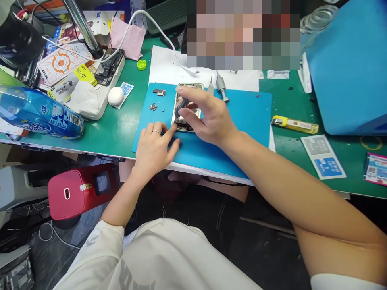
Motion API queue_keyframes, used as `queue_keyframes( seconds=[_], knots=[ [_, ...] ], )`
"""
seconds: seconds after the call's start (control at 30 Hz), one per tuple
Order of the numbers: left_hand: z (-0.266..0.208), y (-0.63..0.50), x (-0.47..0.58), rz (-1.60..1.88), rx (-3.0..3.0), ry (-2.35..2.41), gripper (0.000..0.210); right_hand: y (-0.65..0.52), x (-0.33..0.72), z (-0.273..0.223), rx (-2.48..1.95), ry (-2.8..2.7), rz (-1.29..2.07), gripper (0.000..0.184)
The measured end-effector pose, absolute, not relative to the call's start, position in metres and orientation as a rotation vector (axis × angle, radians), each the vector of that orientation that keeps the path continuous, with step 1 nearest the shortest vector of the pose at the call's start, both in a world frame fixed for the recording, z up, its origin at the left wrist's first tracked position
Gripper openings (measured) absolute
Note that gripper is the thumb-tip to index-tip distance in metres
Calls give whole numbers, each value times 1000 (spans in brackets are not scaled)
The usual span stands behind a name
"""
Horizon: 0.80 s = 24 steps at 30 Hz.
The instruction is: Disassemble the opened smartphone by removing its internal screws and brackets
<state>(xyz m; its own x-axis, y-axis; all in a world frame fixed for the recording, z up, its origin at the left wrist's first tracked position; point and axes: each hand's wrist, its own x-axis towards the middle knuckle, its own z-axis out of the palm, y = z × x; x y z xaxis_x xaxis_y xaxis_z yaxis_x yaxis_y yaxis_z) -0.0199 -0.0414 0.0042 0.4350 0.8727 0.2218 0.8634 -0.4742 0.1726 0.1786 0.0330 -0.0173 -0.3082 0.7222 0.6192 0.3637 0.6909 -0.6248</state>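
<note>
An opened phone [197,117] with its insides bare lies on the blue mat [248,121]. Over it, my right hand [208,114] is closed around a small dark grey screwdriver [182,105], held by its handle between thumb and fingers. The tip points down at the phone's lower part, though I cannot make out the exact spot. My left hand [154,147] rests on the mat with fingers apart, its index fingertip at the phone's lower left corner. Left of the phone are small metal phone parts [159,92] and a little component [153,106]. Another grey screwdriver [222,86] lies beyond my right hand.
White paper [169,66] sticks out under the mat. To the right are a yellow utility knife [294,124], a printed card [323,156] and a large blue object [353,72]. On the left lie a blue bottle [39,112] and a white round case [115,96]. A white cable [127,30] arches overhead.
</note>
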Motion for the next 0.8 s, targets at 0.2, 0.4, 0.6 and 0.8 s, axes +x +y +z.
queue_keyframes(
  seconds=[0.2,0.4,0.6,0.8],
  knots=[
    [5,-42,-20,456,2647,1600,44,36,179,-14,-832,-1951,412,44],
    [6,-41,-19,441,2635,1595,44,33,175,-14,-859,-1953,363,44],
    [5,-42,-20,468,2646,1592,44,30,174,-11,-862,-1959,348,45],
    [5,-41,-21,475,2645,1590,43,33,174,-12,-847,-1952,309,42]
  ],
)
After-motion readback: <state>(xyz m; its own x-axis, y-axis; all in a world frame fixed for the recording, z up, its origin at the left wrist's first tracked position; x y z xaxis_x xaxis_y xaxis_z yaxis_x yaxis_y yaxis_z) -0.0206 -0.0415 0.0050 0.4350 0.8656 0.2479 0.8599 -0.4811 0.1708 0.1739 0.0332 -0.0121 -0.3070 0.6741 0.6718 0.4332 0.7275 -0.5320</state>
